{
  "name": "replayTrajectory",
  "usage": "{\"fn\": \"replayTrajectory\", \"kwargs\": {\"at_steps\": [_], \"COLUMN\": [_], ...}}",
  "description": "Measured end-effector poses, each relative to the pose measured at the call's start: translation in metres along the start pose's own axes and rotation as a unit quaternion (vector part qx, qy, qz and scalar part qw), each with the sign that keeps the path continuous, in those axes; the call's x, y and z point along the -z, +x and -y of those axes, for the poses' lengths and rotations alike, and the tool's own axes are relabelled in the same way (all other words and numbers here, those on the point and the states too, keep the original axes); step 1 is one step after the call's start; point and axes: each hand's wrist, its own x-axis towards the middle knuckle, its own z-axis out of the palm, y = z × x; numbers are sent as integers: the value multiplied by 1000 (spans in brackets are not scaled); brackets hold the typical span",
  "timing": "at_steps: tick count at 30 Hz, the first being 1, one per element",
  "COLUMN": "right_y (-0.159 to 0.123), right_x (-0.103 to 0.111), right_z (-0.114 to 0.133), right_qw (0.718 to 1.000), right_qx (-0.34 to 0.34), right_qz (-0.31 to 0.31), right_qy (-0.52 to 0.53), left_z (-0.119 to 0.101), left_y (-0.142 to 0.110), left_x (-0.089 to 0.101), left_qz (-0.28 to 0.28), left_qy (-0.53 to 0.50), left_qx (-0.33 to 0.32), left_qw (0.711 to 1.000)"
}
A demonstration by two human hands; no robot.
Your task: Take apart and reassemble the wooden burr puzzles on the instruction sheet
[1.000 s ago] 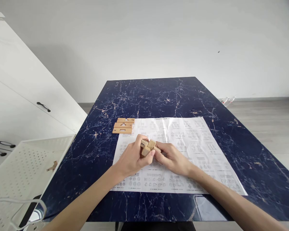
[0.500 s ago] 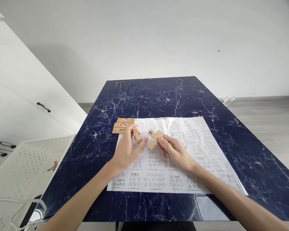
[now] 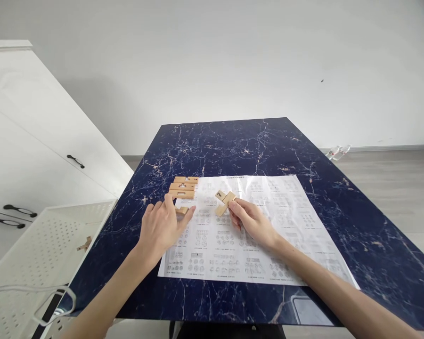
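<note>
My right hand [image 3: 252, 221] pinches a light wooden puzzle piece [image 3: 226, 200] marked "3", a notched, cross-like shape held above the printed sheet [image 3: 289, 254]. At the sheet's left edge, my left hand [image 3: 160, 226] has its thumb and index finger spread around a small notched wooden block [image 3: 182, 210]. The block's near side is partly hidden by the hand, and a gap shows by the thumb tip. Just beyond these fingers lie several flat wooden pieces [image 3: 183, 187] in a row, with cut-out slots and numbers.
The sheet lies on a dark blue marbled table [image 3: 226, 146]. On the left stand a white cabinet [image 3: 49, 127] and a white perforated cart [image 3: 38, 249], with another wooden piece [image 3: 85, 243] and a white cable [image 3: 31, 288] on it. A rectangular plate [image 3: 311, 310] sits at the near edge.
My left hand has moved left with the small block, down beside the row of wooden pieces, and its fingers have spread. My right hand keeps the "3" piece nearly in place.
</note>
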Motion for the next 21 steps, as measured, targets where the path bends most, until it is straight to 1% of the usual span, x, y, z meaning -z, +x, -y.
{"fn": "replayTrajectory", "kwargs": {"at_steps": [3, 8, 11, 14, 16, 18, 19, 20, 21], "right_y": [0, -2, -5, -7, -9, -10, -11, -12, -13], "right_x": [0, 1, 1, 1, 2, 2, 2, 1, 0], "right_z": [0, 6, 11, 15, 16, 17, 17, 18, 19], "right_qw": [1000, 1000, 1000, 999, 999, 998, 998, 997, 996], "right_qx": [7, 11, 15, 23, 30, 38, 42, 47, 53], "right_qz": [4, 17, 23, 28, 33, 43, 51, 59, 70], "right_qy": [9, 7, 5, 2, 2, 1, -2, -4, -4], "left_z": [-2, -10, -9, -3, 0, -2, -5, -10, -16], "left_y": [9, 19, 18, 11, 0, -14, -22, -30, -38], "left_x": [1, 5, 9, 18, 26, 34, 38, 41, 44], "left_qz": [30, 55, 63, 68, 47, 6, 4, 16, 45], "left_qy": [45, 88, 91, 74, 37, -45, -103, -170, -237], "left_qx": [10, 1, 12, 35, 40, 20, -2, -28, -53], "left_qw": [999, 995, 994, 994, 997, 999, 995, 985, 969]}}
